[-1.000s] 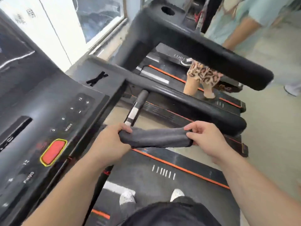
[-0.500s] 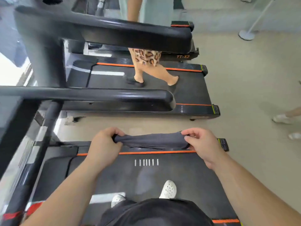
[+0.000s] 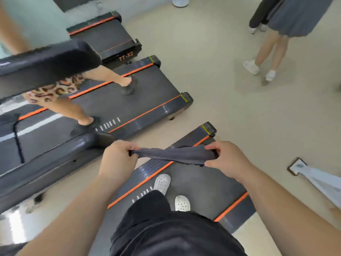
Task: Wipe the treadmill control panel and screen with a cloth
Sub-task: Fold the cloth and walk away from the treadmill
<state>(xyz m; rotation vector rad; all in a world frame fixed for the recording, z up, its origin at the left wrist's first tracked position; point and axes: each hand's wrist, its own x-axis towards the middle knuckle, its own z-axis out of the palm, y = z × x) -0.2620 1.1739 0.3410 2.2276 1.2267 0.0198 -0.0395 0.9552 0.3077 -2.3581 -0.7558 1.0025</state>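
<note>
Overhead, both hands gripped a grey cloth point(image 3: 175, 155), stretched and twisted between them above the near treadmill belt point(image 3: 203, 189). The left hand point(image 3: 116, 159) was closed on its left end, the right hand point(image 3: 227, 159) pinched its right end. White shoes point(image 3: 162, 182) stood on the belt below.

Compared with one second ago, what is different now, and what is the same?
The view swung right, away from the control panel, which is now out of sight; the treadmill belt and floor fill the frame. Unchanged: left hand and right hand hold the grey cloth stretched between them.
</note>
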